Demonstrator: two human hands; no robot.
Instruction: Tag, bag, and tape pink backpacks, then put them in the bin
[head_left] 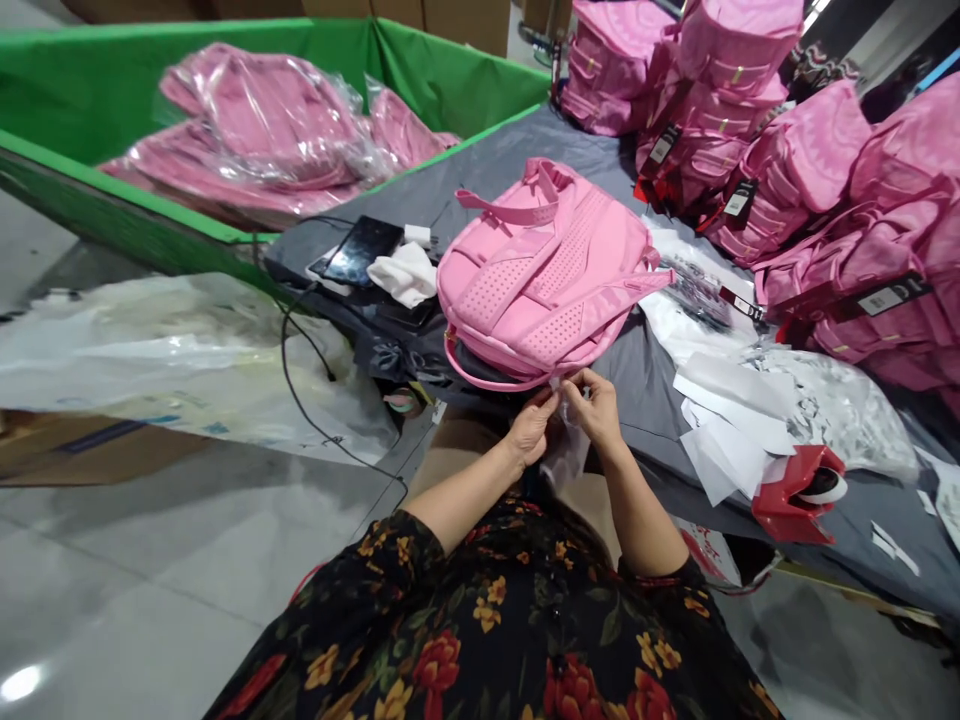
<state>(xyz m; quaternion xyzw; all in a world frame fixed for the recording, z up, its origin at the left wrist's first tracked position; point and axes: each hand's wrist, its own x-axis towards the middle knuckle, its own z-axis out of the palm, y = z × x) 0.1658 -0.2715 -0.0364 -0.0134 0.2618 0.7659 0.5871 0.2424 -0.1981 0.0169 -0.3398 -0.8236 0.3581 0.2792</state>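
A pink backpack [517,275] lies on the grey-covered table with its straps and padded back facing up. Just below its near edge, my left hand [534,428] and my right hand [595,405] meet, fingers pinched close together. Between and under them hangs a thin, whitish clear plastic bag [564,455], its top gathered at my fingertips. Both hands grip this plastic. Left of the backpack are a crumpled white cloth [405,274] and a black phone or tablet [364,250].
More pink backpacks [720,140] with black tags stand along the table's right side. White papers [739,420], a red tape dispenser [799,495] and clear plastic bags [847,410] lie at right. A green bin [67,90] holds plastic-wrapped pink bags. A black cable [289,370] hangs off the left edge.
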